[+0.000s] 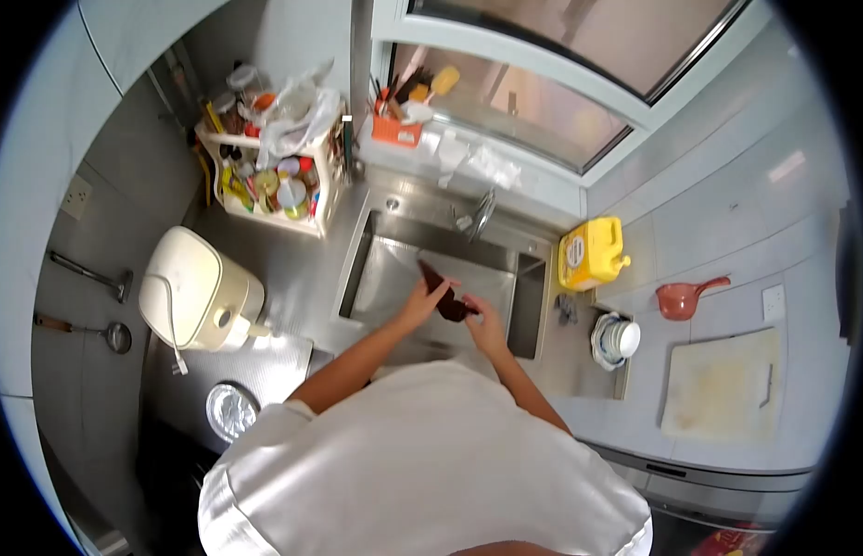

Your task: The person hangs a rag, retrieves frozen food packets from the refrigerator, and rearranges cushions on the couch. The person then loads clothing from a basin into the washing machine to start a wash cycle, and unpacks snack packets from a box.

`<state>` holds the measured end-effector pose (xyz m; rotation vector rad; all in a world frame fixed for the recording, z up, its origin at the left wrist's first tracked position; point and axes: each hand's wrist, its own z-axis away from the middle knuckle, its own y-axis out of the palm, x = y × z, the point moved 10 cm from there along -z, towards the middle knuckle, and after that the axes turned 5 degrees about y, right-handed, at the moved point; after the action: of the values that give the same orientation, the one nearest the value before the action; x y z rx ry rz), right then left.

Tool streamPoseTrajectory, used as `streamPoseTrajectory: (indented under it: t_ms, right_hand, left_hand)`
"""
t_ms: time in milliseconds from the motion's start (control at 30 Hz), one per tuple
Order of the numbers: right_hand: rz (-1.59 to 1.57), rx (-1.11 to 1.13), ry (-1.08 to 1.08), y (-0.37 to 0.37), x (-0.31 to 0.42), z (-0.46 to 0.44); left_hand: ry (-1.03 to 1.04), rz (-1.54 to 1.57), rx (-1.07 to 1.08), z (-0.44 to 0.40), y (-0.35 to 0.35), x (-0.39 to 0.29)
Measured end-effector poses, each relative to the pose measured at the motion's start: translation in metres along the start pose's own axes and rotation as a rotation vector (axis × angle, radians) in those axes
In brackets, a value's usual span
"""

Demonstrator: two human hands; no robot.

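Over the steel sink, a long dark reddish-brown piece is held in both hands. Its upper end is narrow and points towards the tap, while the lower end is broader; its exact kind is not clear. My left hand is closed around its middle, thumb and fingers across it. At the lower right end, my right hand grips it with bent fingers. The steel tap stands behind the sink, apart from both hands.
A cream appliance and a foil-covered bowl are left of the sink. A yellow jug, stacked bowls, a pink ladle and a cutting board are right. A crowded rack stands back left.
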<state>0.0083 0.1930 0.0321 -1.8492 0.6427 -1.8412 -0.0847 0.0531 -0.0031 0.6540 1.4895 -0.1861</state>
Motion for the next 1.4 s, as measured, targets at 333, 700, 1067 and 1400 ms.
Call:
streamPoseTrajectory:
  t_ms: [333, 700, 1067, 1400]
  right_hand:
    - [-0.353, -0.113, 0.355, 0.054, 0.012, -0.006]
    - [-0.298, -0.155, 0.348, 0.031, 0.001, -0.009]
    - [-0.382, -0.025, 0.385, 0.021, -0.014, 0.002]
    - [-0.267, -0.232, 0.299, -0.064, 0.033, -0.004]
  left_hand:
    - [-0.123, -0.544, 0.136, 0.006, -0.039, 0.03]
    - [-0.077, -0.58, 0.192, 0.0, -0.031, 0.021]
    - [-0.212, -0.403, 0.158, -0.006, -0.017, 0.011]
    - [-0.01, -0.457, 0.602, -0.008, 0.059, -0.033]
